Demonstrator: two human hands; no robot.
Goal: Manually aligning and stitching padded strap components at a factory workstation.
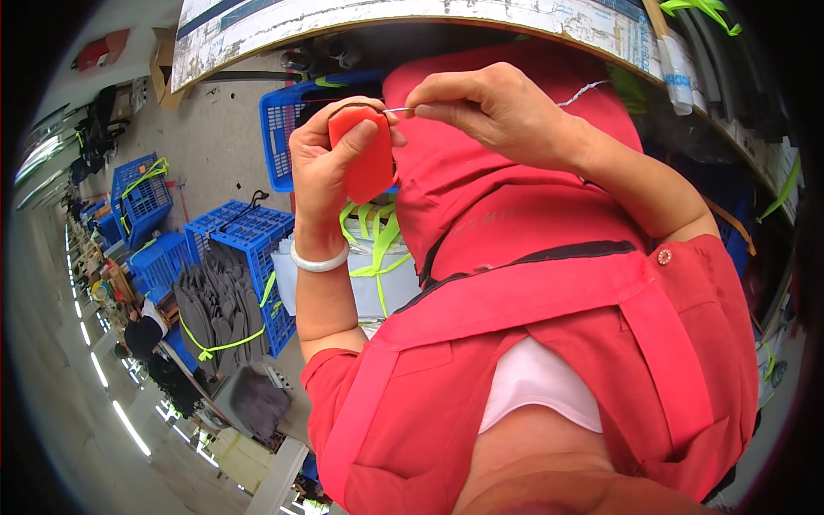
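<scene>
My left hand is closed around a flat, rounded orange-red piece with a dark strip along its upper edge. The thumb presses on its face. At that upper edge, my right hand pinches a thin, pale, needle-like rod. The rod's left end meets the piece near my left fingertips; I cannot make out whether it goes in. Both hands are held above the red apron over my lap. A twisted whitish cord lies on the red cloth beyond my right wrist.
A worn white tabletop spans the far side. Blue plastic crates stand to the left, one beside a bundle of grey pieces tied with a yellow-green strip. A tied white stack sits beside my left forearm. People are farther left.
</scene>
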